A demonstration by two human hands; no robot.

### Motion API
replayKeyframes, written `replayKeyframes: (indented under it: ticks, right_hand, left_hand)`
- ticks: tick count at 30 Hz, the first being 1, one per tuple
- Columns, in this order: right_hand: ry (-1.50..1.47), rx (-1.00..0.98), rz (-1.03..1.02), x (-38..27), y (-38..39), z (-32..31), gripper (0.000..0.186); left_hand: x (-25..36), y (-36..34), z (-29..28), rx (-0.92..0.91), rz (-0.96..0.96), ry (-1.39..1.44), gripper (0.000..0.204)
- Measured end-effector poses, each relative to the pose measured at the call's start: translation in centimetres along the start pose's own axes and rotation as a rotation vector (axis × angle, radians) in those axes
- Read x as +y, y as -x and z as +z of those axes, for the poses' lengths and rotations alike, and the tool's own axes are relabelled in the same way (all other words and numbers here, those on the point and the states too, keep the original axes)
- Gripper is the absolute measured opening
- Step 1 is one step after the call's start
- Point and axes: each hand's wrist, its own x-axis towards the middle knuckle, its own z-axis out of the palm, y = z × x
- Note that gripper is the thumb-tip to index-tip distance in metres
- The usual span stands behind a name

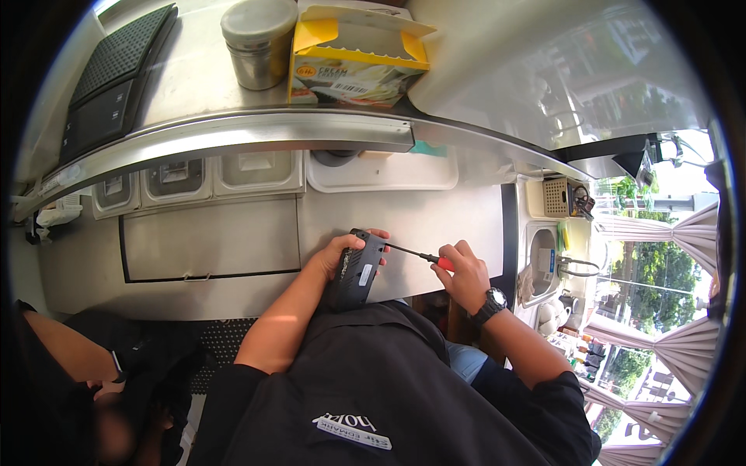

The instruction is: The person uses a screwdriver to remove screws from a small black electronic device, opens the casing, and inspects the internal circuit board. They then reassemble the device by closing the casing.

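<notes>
My left hand (339, 250) grips a black rectangular device (354, 278) with a small pale label, held tilted at the front edge of the steel counter (420, 210); some of its fingers curl round the far side. My right hand (466, 279) is closed on the red-and-black handle of a screwdriver (444, 262). The screwdriver's thin dark shaft points left, and its tip is at the upper right side of the device; whether it sits in a hole is too small to tell.
Lidded steel containers (252, 171) and a white tray (381, 179) line the counter's back. Above are a black scale (101, 101), a steel canister (256, 54) and a yellow box (357, 74). A sink (542, 256) is at right, a co-worker's arm (70, 349) at lower left.
</notes>
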Motion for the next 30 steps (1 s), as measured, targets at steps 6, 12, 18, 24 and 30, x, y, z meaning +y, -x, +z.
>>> replayKeyframes:
  ticks: [6,12,18,24,30]
  right_hand:
    - [0.242,-0.285,0.159,-0.05,-0.23,-0.08,0.026]
    - [0.165,0.038,-0.18,0.0,-0.1,-0.31,0.025]
    - [0.118,-0.136,0.036,-0.16,-0.03,-0.18,0.025]
    - [0.174,-0.107,-0.012,0.46,-0.08,0.37,0.025]
    - [0.106,0.025,-0.125,0.67,-0.2,0.04,0.026]
  left_hand:
    - [0.13,-0.1,0.31,0.027,-0.014,-0.06,0.09]
    - [-0.16,-0.08,-0.14,0.006,0.001,0.024,0.09]
    - [-0.18,-0.11,-0.21,0.007,0.002,-0.001,0.09]
    - [-0.08,-0.14,-0.12,0.004,-0.004,-0.019,0.09]
    - [-0.2,-0.11,-0.08,-0.008,0.005,0.019,0.089]
